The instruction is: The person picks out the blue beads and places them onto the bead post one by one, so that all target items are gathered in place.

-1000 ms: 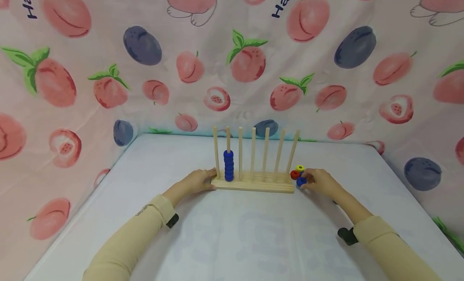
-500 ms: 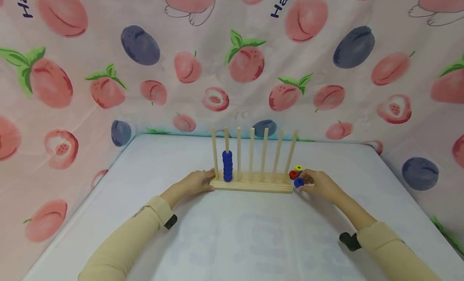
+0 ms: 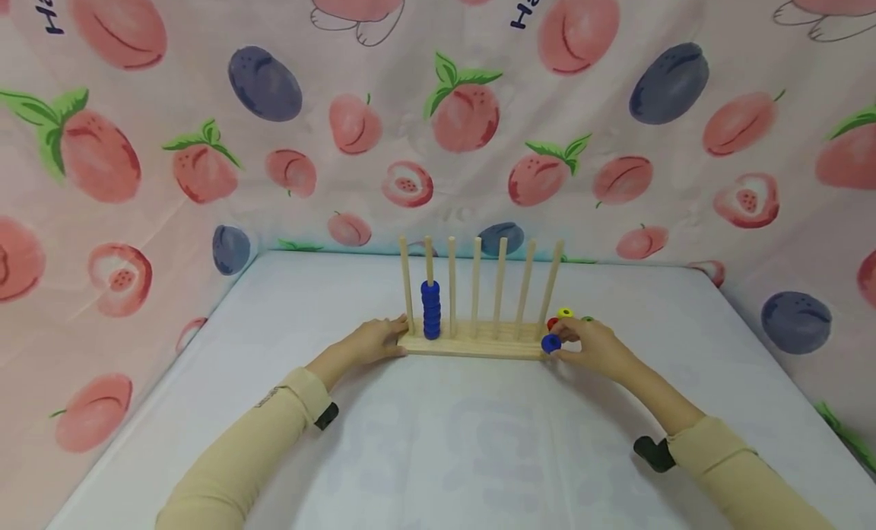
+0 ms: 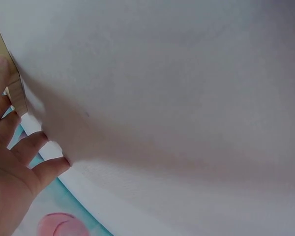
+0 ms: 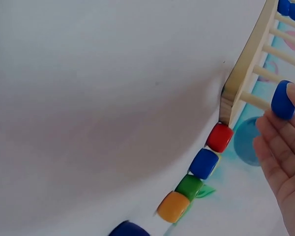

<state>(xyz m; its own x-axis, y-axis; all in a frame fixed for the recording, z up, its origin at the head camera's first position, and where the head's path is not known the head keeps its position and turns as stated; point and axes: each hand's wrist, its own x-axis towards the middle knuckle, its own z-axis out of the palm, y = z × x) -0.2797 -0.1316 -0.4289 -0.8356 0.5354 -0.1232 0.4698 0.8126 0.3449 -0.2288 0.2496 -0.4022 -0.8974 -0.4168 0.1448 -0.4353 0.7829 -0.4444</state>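
A blue bead [image 3: 550, 344] is pinched in the right hand [image 3: 588, 346] beside the rack's [image 3: 472, 346] right end, steadied by the left hand [image 3: 372, 342]; threading needs peg alignment.

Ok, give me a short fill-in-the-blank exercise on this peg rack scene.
1. The right hand pinches a ____ bead.
2. The wooden rack has ____ upright pegs.
3. The stacked blue beads sit on the ____ peg from the left.
4. The left hand rests against the rack's ____ end.

Missing words: blue; seven; second; left
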